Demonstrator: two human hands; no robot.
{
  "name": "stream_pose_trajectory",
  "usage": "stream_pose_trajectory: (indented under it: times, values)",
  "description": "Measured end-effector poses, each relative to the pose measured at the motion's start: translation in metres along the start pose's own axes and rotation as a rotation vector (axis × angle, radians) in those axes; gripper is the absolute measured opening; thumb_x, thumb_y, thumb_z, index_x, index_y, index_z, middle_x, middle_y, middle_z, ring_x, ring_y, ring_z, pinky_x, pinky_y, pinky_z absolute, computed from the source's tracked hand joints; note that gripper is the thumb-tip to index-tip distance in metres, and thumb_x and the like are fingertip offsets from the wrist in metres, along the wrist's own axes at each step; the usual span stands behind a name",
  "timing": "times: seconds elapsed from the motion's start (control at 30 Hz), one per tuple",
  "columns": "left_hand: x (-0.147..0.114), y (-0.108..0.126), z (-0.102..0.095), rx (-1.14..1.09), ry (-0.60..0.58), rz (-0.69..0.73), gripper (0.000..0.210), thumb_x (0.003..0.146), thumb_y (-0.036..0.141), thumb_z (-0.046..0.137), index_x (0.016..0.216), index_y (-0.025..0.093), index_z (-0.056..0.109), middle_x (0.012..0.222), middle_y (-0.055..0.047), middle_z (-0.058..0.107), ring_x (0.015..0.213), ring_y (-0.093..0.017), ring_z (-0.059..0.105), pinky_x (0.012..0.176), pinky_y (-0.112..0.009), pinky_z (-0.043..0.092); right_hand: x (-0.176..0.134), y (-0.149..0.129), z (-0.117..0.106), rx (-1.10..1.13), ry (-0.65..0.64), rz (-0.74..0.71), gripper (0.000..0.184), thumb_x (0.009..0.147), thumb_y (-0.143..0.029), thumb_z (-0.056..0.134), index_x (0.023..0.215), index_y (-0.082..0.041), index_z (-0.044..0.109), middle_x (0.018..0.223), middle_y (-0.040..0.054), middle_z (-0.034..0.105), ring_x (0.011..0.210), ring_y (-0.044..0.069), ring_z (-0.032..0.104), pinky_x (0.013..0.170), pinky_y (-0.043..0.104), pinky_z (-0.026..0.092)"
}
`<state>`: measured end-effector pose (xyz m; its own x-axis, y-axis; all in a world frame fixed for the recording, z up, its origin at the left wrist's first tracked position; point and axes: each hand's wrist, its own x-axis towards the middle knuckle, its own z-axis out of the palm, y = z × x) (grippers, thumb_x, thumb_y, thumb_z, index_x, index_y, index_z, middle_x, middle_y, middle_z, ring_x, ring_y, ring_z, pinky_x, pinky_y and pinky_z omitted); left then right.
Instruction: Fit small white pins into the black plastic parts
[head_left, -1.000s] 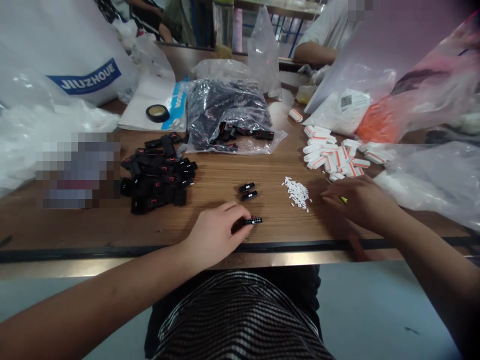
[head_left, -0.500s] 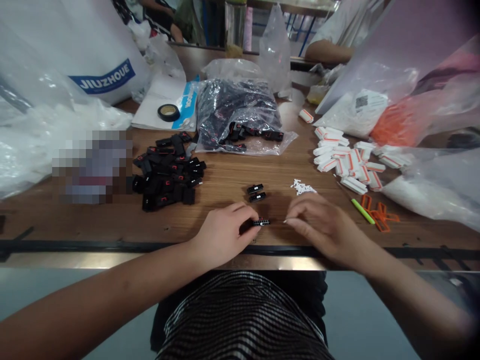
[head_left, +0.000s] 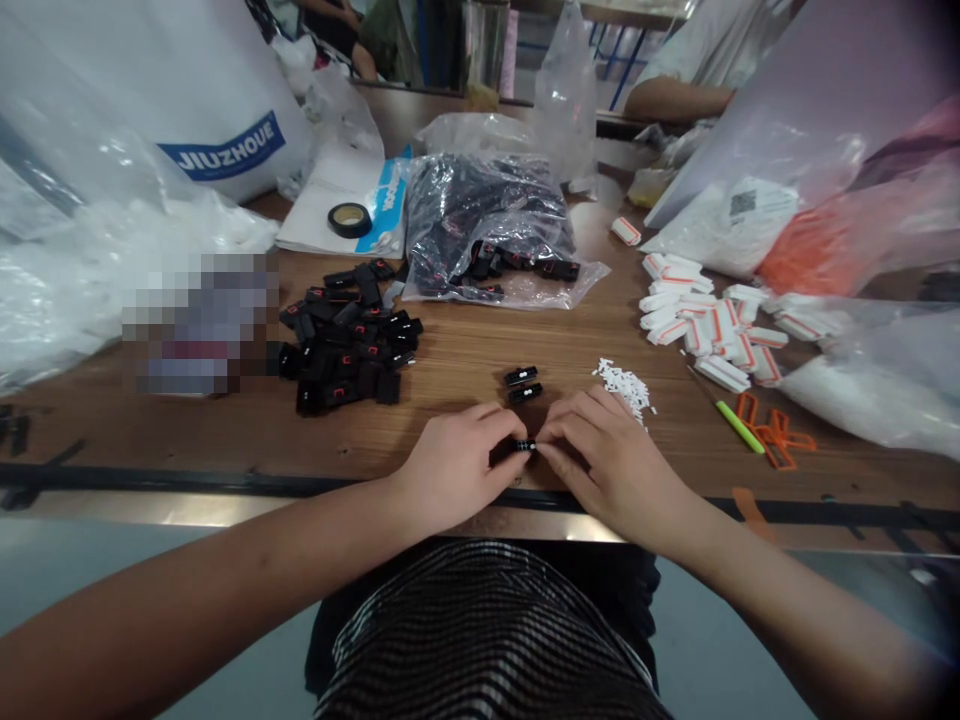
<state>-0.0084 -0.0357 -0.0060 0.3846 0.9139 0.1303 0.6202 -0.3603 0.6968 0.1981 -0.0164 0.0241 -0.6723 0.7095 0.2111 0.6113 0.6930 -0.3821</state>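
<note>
The black connector (head_left: 526,445) in the left hand (head_left: 457,460) sits near the front edge of the bench (head_left: 465,370), and the other things lie around it. The left hand grips its left end between thumb and forefinger, the tips nearly closed on the small block. The right hand (head_left: 611,455) has thumb and forefinger drawn close together at the connector's right end; whether they pinch anything tiny there, I cannot tell. A white dot shows on the connector's face, near those fingertips. Just beyond the connector lie two more black connectors (head_left: 525,393), side by side, with white spots on them. Beyond it to the right, close to the right hand, is a pile of small white pins (head_left: 628,385). Farther right of it are a green-handled pick (head_left: 740,427) and some orange clips (head_left: 781,437), with a heap of white pieces with orange stripes (head_left: 705,335) behind them. Left of the connector and beyond it is a heap of black parts (head_left: 349,340); well beyond it stands a clear bag (head_left: 487,200) filled with similar dark parts.
</note>
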Motion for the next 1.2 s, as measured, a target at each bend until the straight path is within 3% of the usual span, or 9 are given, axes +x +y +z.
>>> stream_pose_trajectory:
  times: [0.17,0.53,0.7,0.83,1.0,1.2]
  values:
    - [0.000,0.000,0.000,-0.028,0.003,-0.012,0.009,0.086,0.022,0.069,0.094,0.021,0.067,0.088,0.001,0.065,0.071,-0.014,0.057,0.064,-0.029,0.043,-0.003,-0.001,-0.001,-0.085,0.084,-0.124,0.013,0.095,-0.020,0.058,0.093,-0.018,0.070,0.092,0.0038,0.071,0.087,0.020,0.054,0.082,0.041,0.039]
    - [0.001,0.000,0.000,-0.036,0.008,-0.036,0.009,0.084,0.021,0.071,0.093,0.020,0.068,0.084,0.001,0.064,0.065,-0.013,0.054,0.060,-0.027,0.040,-0.013,0.002,0.004,-0.164,0.144,-0.165,0.012,0.090,-0.019,0.065,0.098,-0.019,0.073,0.097,0.0046,0.073,0.092,0.022,0.060,0.084,0.043,0.040]
    - [0.000,0.000,0.000,-0.028,0.013,-0.016,0.007,0.085,0.022,0.070,0.092,0.021,0.068,0.083,0.001,0.063,0.064,-0.012,0.053,0.060,-0.027,0.040,-0.011,0.009,0.001,-0.058,0.144,-0.136,0.014,0.089,-0.022,0.066,0.101,-0.019,0.072,0.099,0.0064,0.071,0.092,0.021,0.060,0.084,0.041,0.044]
    - [0.000,0.000,0.000,-0.018,0.021,0.015,0.006,0.088,0.024,0.068,0.094,0.021,0.068,0.088,0.001,0.063,0.064,-0.012,0.053,0.062,-0.027,0.041,-0.008,0.017,-0.002,-0.035,0.077,-0.064,0.024,0.091,-0.027,0.064,0.112,-0.017,0.069,0.111,0.0110,0.068,0.102,0.024,0.060,0.088,0.043,0.047]
    - [0.001,-0.002,0.001,-0.005,0.025,0.011,0.008,0.087,0.023,0.069,0.095,0.021,0.068,0.088,0.001,0.061,0.065,-0.012,0.052,0.064,-0.028,0.042,0.000,0.016,-0.005,-0.046,-0.017,-0.037,0.013,0.093,-0.028,0.060,0.095,-0.021,0.072,0.099,0.0056,0.070,0.095,0.023,0.059,0.087,0.043,0.044]
    - [-0.003,0.003,-0.003,-0.001,0.078,0.002,0.022,0.085,0.030,0.069,0.105,0.020,0.063,0.093,0.000,0.059,0.061,-0.010,0.048,0.061,-0.028,0.043,0.007,0.021,-0.004,-0.085,-0.047,0.003,0.011,0.091,-0.025,0.062,0.091,-0.021,0.072,0.096,0.0057,0.071,0.096,0.024,0.061,0.088,0.043,0.042]
